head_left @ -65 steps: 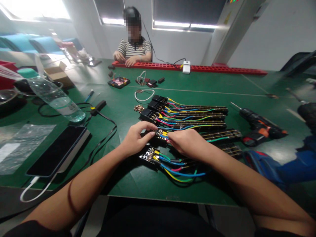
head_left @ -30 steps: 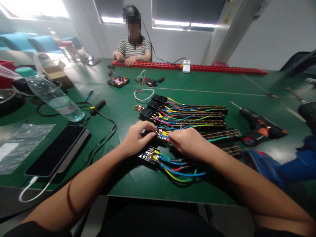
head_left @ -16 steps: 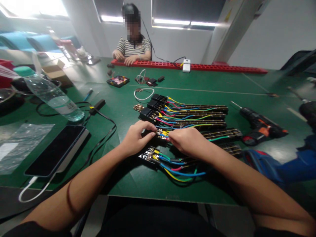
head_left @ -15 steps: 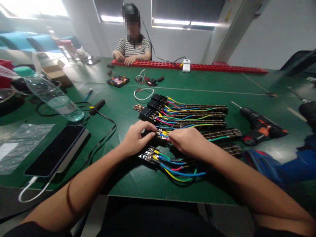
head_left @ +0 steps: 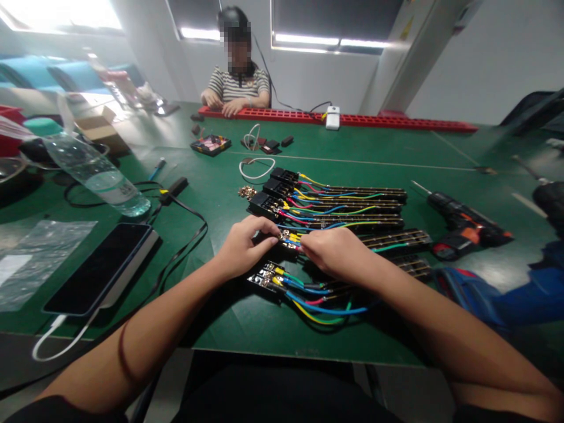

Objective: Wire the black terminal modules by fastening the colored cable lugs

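Several wired black strips lie side by side, each with coloured wires running to a black terminal block. My left hand (head_left: 247, 244) has thumb and forefinger pinched at the left end of one terminal block (head_left: 288, 239) in the middle of the row. On that block's right side my right hand (head_left: 337, 254) is closed on its coloured wires (head_left: 298, 242); the fingertips are partly hidden. Nearer to me is another wired block (head_left: 268, 277) with yellow, blue and green leads. Beyond my hands, more wired blocks (head_left: 265, 205) lie beside a small pile of brass screws (head_left: 247, 192).
A cordless screwdriver (head_left: 462, 220) and a blue power tool (head_left: 506, 294) lie right. Left are a phone (head_left: 101, 267) on a white cable, a water bottle (head_left: 97, 170) and a black cord (head_left: 205, 220). A person (head_left: 238, 82) sits across by a red perforated rail (head_left: 396, 122).
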{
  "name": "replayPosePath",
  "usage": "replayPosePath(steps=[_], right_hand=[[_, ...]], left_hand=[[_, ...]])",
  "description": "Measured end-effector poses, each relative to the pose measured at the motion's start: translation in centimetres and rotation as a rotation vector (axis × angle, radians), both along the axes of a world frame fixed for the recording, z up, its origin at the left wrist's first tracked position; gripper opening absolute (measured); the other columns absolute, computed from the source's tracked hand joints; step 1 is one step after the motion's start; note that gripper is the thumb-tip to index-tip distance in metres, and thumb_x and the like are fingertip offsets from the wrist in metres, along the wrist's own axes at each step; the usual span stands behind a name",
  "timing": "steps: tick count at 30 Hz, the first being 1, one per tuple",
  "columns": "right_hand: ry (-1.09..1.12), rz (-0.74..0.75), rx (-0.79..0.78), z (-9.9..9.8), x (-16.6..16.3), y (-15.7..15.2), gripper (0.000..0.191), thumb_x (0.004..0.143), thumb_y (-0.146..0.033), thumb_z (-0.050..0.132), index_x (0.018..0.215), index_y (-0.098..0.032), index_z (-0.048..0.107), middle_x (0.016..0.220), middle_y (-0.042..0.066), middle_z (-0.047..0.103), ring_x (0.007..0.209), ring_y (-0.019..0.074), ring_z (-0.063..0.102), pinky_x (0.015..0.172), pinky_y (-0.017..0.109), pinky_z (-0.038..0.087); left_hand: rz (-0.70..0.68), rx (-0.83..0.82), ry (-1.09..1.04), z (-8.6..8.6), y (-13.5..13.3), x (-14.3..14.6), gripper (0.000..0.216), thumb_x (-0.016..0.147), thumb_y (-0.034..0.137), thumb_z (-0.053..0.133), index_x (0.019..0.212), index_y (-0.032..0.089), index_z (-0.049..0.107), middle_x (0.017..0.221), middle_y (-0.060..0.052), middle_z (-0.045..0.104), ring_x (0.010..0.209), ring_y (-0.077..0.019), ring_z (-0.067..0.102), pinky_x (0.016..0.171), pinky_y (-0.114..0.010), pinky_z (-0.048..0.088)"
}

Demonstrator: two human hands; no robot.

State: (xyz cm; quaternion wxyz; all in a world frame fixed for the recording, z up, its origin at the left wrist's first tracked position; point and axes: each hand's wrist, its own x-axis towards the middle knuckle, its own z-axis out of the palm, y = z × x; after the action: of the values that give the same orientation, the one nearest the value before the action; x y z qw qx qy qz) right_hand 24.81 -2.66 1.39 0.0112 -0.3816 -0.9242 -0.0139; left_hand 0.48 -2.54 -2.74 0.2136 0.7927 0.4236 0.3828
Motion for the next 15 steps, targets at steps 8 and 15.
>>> replayPosePath(steps=[8,15], right_hand=[[0.009,0.014,0.015,-0.18,0.13,0.08,0.032,0.105,-0.032,0.044,0.095,-0.018,0.070,0.086,0.006,0.075,0.069,0.0166,0.062,0.057,0.031,0.022],[0.004,0.009,0.015,-0.11,0.06,0.01,0.032,0.105,-0.032,0.043,0.095,-0.018,0.070,0.086,0.006,0.075,0.070,0.0169,0.063,0.057,0.031,0.022]], left_hand=[[0.004,-0.014,0.007,0.15,0.04,0.07,0.011,0.089,0.026,0.065,0.097,0.020,0.068,0.096,-0.004,0.073,0.092,-0.0200,0.066,0.085,-0.035,0.051],[-0.005,-0.007,-0.002,0.08,0.01,0.09,0.010,0.089,0.024,0.065,0.098,0.020,0.068,0.096,-0.003,0.073,0.091,-0.0192,0.066,0.084,-0.033,0.050]])
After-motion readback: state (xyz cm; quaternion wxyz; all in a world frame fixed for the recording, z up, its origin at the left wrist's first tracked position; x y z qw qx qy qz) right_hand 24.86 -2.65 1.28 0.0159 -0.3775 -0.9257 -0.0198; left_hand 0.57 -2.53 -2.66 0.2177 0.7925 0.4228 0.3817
